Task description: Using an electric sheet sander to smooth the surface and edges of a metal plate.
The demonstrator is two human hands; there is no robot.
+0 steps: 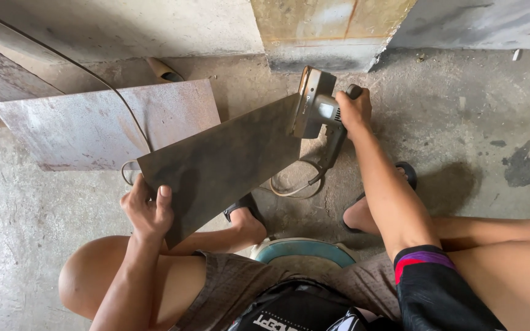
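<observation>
Bare concrete floor (473,122); left hand (148,211) pinches the stiff, heavy-looking steel sheet (222,162) by its corner, right hand (354,110) clenched round the sander (315,104).

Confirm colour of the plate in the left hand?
Dark brown-black, dull and mottled metal plate, seen in the head view.

Bare floor (492,122) right of grinder (315,104) free; left blocked (rusty sheet (93,125), cable (124,110)); wall (154,24) ahead.
</observation>
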